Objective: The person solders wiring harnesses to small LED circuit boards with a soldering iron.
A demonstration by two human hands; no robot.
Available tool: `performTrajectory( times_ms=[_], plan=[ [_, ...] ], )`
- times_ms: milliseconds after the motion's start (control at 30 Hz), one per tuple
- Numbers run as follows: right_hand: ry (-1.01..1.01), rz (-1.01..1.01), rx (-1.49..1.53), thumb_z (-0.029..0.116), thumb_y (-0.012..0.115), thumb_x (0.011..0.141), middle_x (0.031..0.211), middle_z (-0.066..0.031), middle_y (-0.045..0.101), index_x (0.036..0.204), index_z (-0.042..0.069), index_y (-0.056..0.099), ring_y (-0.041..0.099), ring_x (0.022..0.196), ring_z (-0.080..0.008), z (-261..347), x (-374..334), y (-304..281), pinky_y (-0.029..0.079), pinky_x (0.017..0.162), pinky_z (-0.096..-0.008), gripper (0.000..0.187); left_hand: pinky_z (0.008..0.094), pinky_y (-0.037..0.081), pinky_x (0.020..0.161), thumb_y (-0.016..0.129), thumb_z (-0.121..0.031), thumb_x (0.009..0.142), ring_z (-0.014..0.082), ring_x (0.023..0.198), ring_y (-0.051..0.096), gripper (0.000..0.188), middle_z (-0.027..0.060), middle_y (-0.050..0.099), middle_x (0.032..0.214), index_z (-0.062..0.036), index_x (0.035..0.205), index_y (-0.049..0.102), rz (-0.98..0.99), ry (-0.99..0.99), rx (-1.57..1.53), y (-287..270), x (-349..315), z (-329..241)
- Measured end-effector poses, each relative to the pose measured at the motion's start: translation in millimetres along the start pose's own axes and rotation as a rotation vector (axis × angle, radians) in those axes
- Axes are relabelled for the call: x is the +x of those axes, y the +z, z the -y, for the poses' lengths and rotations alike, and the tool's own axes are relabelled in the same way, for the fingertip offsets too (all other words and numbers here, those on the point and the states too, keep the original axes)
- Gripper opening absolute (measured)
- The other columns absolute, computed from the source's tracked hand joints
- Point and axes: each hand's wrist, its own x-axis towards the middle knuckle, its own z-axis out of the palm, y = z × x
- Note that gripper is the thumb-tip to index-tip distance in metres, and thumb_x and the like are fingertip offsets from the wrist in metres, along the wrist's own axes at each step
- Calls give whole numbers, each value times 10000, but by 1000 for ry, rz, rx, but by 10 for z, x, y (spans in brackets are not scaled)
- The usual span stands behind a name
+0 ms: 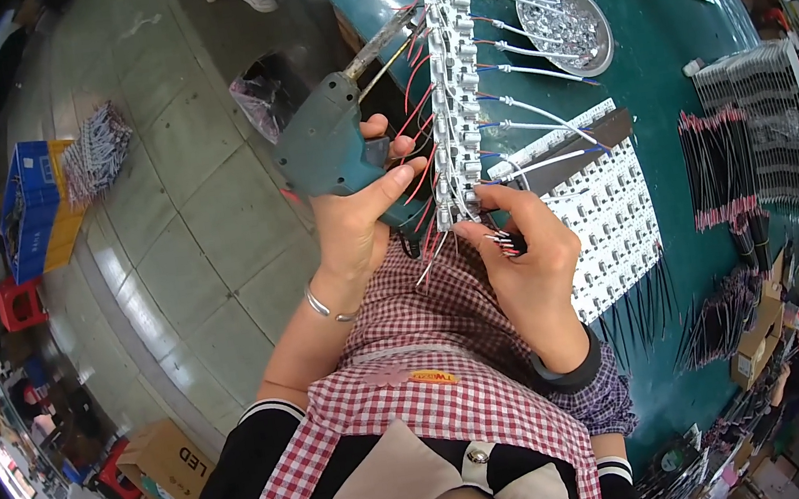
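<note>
My left hand (353, 223) is wrapped round the handle of a teal soldering gun (330, 142), whose long metal tip points toward the far end of a panel strip. That strip of white circuit boards (453, 71) stretches away from me along the table's left edge. Thin red wires hang from its left side, and white cables (533, 75) stick out from its right. At the strip's near end, my right hand (541, 266) is closed with thumb and forefinger close together. A few thin dark wires (502, 239) with pale ends lie in its curled fingers.
A round metal dish (597, 22) of small shiny parts stands on the green table (665, 154). White board panels (618, 221) lie right of my hand, with bundled red-and-black wires (720, 167) farther right. A blue-yellow crate (36, 211) sits on the tiled floor at left.
</note>
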Motion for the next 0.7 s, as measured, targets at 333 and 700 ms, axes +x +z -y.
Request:
performTrajectory(
  times_ms=[333,700],
  plan=[
    [55,20,36,20,836,713,842,-25,706,1008,22,700,496,607,-69,-2,74,-159,414,541,-227,325,419,589,882,692,113,814,218,1073,619,491,104,549,1271,-18,1254,518,-47,20,-33,-46,7,-25],
    [109,72,-55,-34,801,723,768,-12,686,994,35,728,392,510,-32,58,106,-610,297,462,-217,289,378,592,814,716,66,814,192,1015,624,532,95,561,1255,-49,1289,504,-131,164,97,-151,86,-172]
  ],
)
